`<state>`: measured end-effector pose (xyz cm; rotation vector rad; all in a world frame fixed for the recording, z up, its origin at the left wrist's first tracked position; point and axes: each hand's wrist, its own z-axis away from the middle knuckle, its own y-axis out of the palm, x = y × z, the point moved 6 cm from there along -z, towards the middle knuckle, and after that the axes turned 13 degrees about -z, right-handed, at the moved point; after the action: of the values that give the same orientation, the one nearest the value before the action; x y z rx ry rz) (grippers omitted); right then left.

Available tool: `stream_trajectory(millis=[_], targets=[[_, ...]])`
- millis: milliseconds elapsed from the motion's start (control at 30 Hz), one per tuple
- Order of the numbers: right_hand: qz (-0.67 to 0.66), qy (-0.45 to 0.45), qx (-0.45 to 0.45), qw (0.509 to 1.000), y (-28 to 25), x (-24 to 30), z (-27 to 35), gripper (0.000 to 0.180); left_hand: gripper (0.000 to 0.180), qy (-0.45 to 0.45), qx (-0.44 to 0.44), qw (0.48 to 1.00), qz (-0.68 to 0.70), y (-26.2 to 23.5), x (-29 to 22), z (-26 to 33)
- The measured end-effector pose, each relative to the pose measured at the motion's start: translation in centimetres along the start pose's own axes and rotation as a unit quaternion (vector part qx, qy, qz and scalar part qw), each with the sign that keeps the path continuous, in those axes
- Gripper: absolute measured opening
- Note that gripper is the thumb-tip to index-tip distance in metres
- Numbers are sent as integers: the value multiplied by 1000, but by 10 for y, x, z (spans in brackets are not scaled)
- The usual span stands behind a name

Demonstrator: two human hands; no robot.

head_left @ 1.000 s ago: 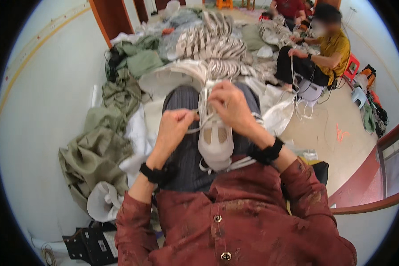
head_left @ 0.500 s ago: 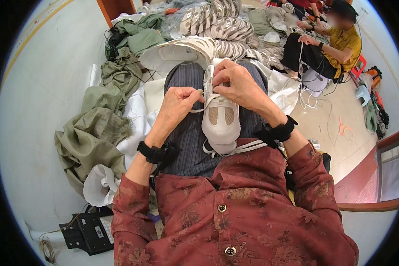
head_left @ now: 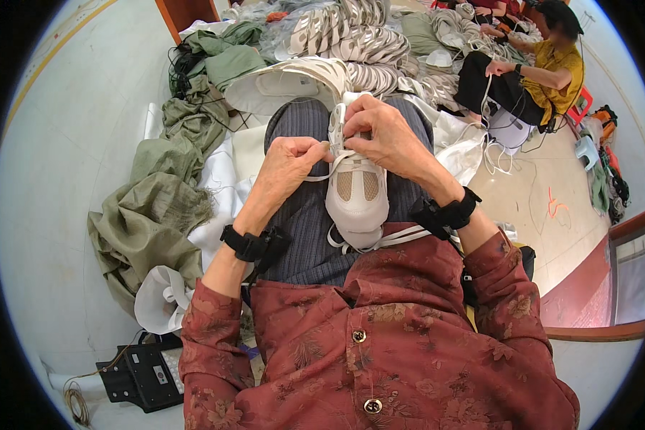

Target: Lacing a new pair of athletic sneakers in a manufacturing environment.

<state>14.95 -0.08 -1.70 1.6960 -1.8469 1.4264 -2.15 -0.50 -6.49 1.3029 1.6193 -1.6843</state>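
Observation:
An off-white sneaker [head_left: 358,209] with tan mesh panels on its toe rests between my thighs, toe toward me. My left hand [head_left: 288,166] is beside its left edge, thumb and forefinger pinching a flat white shoelace [head_left: 320,178]. The lace loops from those fingers across the front of the shoe's throat. On the right of the opening, my right hand [head_left: 387,140] grips the sneaker's eyelet edge with curled fingers, and its fingertips partly hide the eyelets. Whether it also pinches lace is hidden. Loose white lace ends [head_left: 401,236] lie below the toe against my red shirt.
Just past my knees lies a curved stack of pale shoe uppers [head_left: 294,74], with heaped shoe uppers [head_left: 369,44] behind. Olive cloth [head_left: 154,222] bunches along the left. A person in a yellow top [head_left: 552,75] sits at far right, holding a white lace. A black device [head_left: 142,378] lies lower left.
My left hand has shifted very slightly up toward the shoe, still pinching the lace. My right hand stays almost still on the sneaker. The seated person's head and arm have moved a little.

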Motion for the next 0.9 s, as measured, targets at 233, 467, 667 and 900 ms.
stream_trajectory(millis=[233, 467, 667, 900], targets=[[-4, 6, -1, 1000, -1, -2, -6, 12, 29, -6, 9, 1000, -28, 1, 6, -9], [68, -25, 29, 997, 5, -2, -11, 9, 29, -3, 0, 996, -85, 4, 9, -9], [21, 35, 104, 994, -3, 1, -17, 17, 28, 2, -28, 996, -86, 2, -4, -9], [-26, 24, 106, 994, 2, 5, -10, 15, 20, 31, -58, 990, -128, -1, -34, -6]])
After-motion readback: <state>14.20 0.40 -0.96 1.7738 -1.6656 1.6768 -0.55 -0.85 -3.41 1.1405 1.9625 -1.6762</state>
